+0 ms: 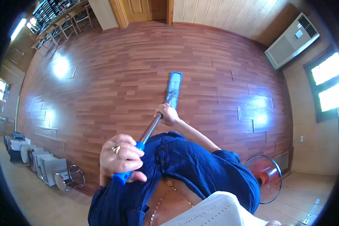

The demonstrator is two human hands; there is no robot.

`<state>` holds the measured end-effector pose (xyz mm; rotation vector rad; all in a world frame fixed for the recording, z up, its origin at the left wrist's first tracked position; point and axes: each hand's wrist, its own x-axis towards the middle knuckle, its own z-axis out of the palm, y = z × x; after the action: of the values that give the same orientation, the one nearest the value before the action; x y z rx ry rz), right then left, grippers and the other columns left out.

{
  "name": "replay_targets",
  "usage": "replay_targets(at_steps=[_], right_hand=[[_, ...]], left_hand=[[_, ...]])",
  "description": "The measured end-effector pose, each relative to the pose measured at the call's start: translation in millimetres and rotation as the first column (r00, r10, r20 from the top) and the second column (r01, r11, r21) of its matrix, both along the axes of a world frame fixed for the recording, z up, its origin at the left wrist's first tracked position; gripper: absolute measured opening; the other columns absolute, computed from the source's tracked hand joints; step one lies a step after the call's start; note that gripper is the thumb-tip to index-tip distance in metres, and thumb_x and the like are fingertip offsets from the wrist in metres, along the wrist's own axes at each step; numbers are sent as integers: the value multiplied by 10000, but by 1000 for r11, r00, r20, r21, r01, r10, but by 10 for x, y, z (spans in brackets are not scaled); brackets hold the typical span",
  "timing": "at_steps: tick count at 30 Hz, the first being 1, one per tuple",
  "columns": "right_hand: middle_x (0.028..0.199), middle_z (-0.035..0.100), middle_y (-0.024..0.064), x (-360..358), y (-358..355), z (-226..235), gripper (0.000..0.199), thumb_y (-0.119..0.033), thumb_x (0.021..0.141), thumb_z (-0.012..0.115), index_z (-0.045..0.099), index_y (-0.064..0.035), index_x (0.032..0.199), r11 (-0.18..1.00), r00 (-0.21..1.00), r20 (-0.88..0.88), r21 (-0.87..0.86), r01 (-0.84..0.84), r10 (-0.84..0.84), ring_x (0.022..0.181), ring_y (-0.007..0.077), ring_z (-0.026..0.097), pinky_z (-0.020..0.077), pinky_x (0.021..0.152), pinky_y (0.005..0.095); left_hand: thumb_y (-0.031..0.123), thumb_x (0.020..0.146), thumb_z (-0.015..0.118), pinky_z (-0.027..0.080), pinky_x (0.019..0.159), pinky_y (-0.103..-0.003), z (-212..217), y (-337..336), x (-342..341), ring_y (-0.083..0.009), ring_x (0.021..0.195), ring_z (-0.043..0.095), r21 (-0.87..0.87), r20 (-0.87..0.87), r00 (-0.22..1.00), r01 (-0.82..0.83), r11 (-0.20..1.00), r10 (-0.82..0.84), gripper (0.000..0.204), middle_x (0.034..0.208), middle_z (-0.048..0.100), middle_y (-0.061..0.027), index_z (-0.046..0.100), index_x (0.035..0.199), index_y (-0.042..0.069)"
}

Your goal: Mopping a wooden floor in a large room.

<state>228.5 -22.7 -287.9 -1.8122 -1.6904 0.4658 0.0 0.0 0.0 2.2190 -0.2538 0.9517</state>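
Note:
A flat mop with a blue head (176,80) rests on the wood-look floor (132,75) in front of me, its long side pointing away. Its metal pole (150,128) slants back toward my chest and ends in a blue grip. My left hand (121,156), with a ring on one finger, is closed around that grip close to my body. Farther down the pole, my right hand (168,114) wraps round the metal at arm's length, just behind the mop head and partly overlapping it in view.
To my right stand a red fan (265,179) and, farther off, a white air conditioner (292,40) near a window (327,84). Stools (69,177) and white boxes (51,167) line the left side. Chairs (66,26) and a long table stand far left, a wooden door (145,10) ahead.

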Motion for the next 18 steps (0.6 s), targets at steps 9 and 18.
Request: replay_targets(at_steps=[9, 18], right_hand=[[778, 595, 85, 1005, -465, -183, 222, -270, 721, 743, 593, -108, 724, 916, 917, 36, 90, 392, -396, 831, 319, 583, 459, 784, 421], [872, 593, 118, 1723, -936, -753, 219, -233, 768, 745, 587, -86, 800, 710, 709, -79, 22, 704, -701, 913, 340, 541, 437, 821, 433]], left_hand=[[220, 661, 855, 481, 770, -352, -499, 682, 867, -223, 822, 692, -322, -91, 943, 277, 905, -321, 274, 806, 687, -52, 675, 833, 106], [24, 736, 747, 457, 926, -431, -758, 916, 1694, -298, 1057, 613, -613, -243, 805, 305, 728, -542, 193, 923, 682, -92, 682, 915, 48]])
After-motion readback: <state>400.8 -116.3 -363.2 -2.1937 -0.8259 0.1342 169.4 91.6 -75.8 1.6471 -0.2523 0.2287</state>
